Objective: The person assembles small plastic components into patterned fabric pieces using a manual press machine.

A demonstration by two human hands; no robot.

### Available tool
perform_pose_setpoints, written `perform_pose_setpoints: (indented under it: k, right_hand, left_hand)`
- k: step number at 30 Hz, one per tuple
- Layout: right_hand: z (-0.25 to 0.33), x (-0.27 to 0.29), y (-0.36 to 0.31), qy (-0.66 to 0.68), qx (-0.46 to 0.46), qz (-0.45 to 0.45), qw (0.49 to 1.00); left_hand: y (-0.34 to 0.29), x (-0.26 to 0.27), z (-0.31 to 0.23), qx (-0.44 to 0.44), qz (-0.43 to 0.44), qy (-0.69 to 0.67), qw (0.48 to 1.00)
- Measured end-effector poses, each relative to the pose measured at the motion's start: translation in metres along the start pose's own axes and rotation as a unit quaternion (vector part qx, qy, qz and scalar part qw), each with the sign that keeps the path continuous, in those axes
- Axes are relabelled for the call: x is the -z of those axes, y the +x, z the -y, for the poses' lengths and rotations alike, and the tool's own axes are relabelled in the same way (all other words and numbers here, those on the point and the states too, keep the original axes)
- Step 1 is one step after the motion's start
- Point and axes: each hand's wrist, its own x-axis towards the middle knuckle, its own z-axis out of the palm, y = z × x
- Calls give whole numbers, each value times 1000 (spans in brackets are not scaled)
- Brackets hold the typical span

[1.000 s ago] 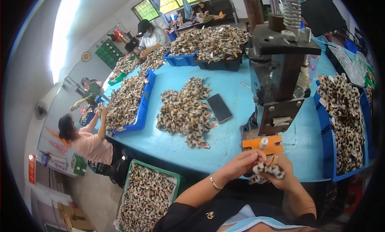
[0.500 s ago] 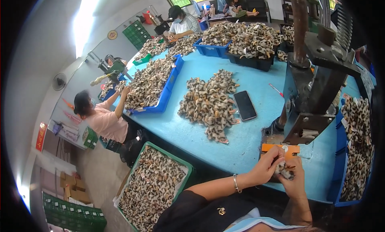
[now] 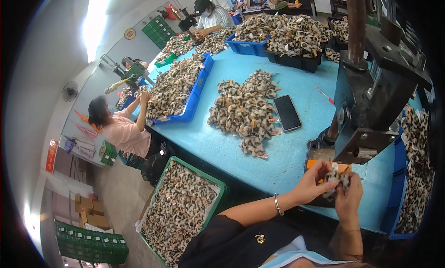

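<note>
In front of the hand press [image 3: 366, 105], my left hand [image 3: 313, 181] and my right hand [image 3: 350, 196] are closed on one small plush piece [image 3: 337, 186]. It is fluffy, mottled grey, brown and white, with an orange-brown tab sticking up. A small white round part shows at its top, by my left fingertips. My fingers cover much of the piece. Just behind it lies the orange plate [image 3: 311, 164] at the base of the press, partly hidden by my hands.
A heap of similar pieces [image 3: 245, 110] lies on the blue table [image 3: 208, 163], beside a black phone [image 3: 287, 113] and a pen [image 3: 325, 96]. Full crates stand left [image 3: 190, 114], right [image 3: 394, 210] and by the table's near edge [image 3: 220, 194]. Co-workers [image 3: 125, 133] sit along the far left side.
My hands have lifted slightly, and the plush piece is turned more upright, its tab now pointing up. The whole view has shifted a little.
</note>
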Motion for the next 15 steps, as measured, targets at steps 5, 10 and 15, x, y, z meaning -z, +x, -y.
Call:
perform_pose_setpoints:
  k: [5, 10, 15]
  right_hand:
    - [0, -6, 27, -22, 32, 4, 999]
    - [-4, -5, 45, 55, -40, 59, 996]
    - [4, 2, 52, 104, -148, 171, 968]
  left_hand:
    - [15, 14, 13, -32, -75, 51, 995]
    - [18, 16, 20, -22, -112, 33, 993]
    - [24, 19, 19, -63, -140, 166, 974]
